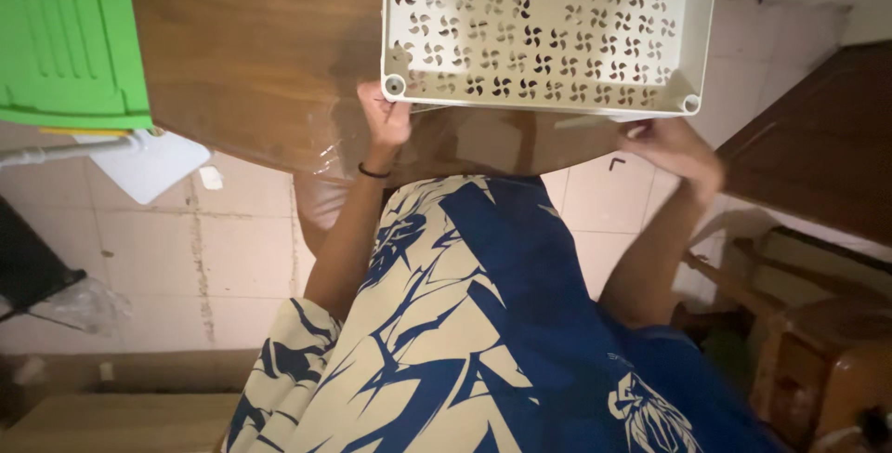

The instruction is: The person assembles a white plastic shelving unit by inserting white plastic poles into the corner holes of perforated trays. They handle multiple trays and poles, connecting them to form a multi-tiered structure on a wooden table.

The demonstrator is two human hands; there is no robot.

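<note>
A white plastic shelf panel (548, 26) with pinwheel-shaped cut-outs and round sockets at its corners lies on a brown wooden table (251, 53). My left hand (386, 118), with a thin black band on its wrist, grips the panel's near left corner from below. My right hand (674, 146) touches the panel's near right edge, close to the corner socket; whether its fingers close on the edge is hard to tell. Both arms reach up from my lap, which is covered by blue and cream patterned cloth (465, 323).
A green plastic panel (65, 35) sits at the upper left, with a white sheet (153, 165) below it. Clear plastic wrap (325, 165) hangs off the table edge. Dark wooden furniture (818, 137) stands at the right, above a pale tiled floor (149, 258).
</note>
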